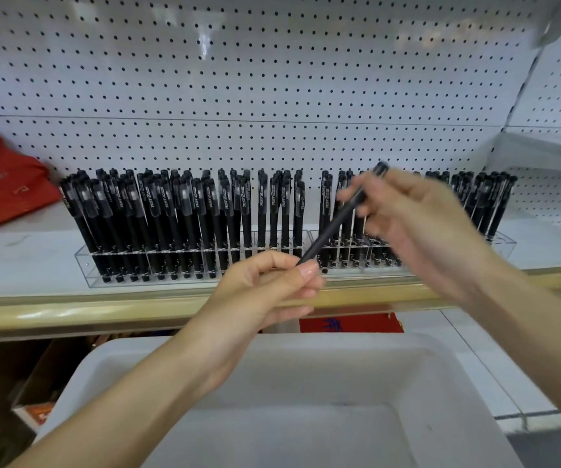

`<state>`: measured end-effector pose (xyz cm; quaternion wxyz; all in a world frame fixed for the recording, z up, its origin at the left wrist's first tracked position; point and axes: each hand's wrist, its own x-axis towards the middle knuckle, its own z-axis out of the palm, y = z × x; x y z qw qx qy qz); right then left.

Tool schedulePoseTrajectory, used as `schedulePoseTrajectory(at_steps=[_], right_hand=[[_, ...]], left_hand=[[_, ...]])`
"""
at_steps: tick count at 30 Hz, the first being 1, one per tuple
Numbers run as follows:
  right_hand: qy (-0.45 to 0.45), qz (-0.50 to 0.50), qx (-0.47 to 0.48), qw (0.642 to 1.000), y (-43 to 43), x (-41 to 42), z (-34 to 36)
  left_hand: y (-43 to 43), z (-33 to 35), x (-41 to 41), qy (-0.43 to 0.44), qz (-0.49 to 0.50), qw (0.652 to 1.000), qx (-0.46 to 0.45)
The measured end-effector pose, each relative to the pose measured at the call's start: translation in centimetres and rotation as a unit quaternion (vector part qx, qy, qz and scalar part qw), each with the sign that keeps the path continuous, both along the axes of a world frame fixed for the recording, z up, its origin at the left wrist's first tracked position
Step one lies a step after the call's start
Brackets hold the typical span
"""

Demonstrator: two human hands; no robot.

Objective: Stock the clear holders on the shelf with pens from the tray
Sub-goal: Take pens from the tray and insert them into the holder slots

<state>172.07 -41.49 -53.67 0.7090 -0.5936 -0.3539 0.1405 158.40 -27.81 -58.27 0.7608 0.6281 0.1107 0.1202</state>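
Hands: two in play. The left hand (272, 285) is just below centre, toward six o'clock; the right hand (414, 217) is at three o'clock, blurred.
Pen in hand: one black pen (336, 221), slanting from centre up toward one o'clock, in the air in front of the holders.
Left fingers: the fingers (307, 270) pinch the pen's lower tip.
Right fingers: curled round the upper half, with the cap end poking out above; blur hides finer detail.
Holders: two clear ones, end to end on the shelf (19, 258). The left holder (83, 268) sits at nine o'clock, the right holder (505, 243) at three.
Stocked pens: the stocked pens (157, 214) number dozens, black, standing cap up, too crowded to count exactly.
Tray: one white tray (110, 359) at six o'clock, below the shelf edge.
Also there: one red bag (2, 184) at nine o'clock and one white pegboard (272, 79) at twelve.
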Motion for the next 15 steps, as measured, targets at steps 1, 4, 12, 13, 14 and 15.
schedulePoseTrajectory(at_steps=[1,4,12,13,14,15], right_hand=[[-0.035,-0.064,0.009,0.997,-0.3,0.8,0.8],[-0.181,-0.219,0.016,0.959,-1.0,3.2,1.6],[-0.237,-0.255,0.03,0.937,0.4,4.8,-0.1],[-0.239,-0.251,0.027,0.937,0.7,4.8,-0.3],[-0.244,-0.248,0.023,0.937,1.0,4.7,-0.5],[-0.25,-0.245,0.017,0.937,1.3,4.7,-0.7]], left_hand=[[0.2,-0.2,0.3,0.003,0.019,0.998,0.061],[1.5,-1.1,0.8,-0.033,0.077,0.911,0.404],[1.8,-2.6,2.7,-0.035,0.035,0.616,0.787],[1.8,-2.9,3.1,-0.028,0.032,0.611,0.79],[1.9,-3.0,3.3,-0.016,0.023,0.615,0.788],[1.8,-3.0,3.4,-0.002,0.013,0.622,0.783]])
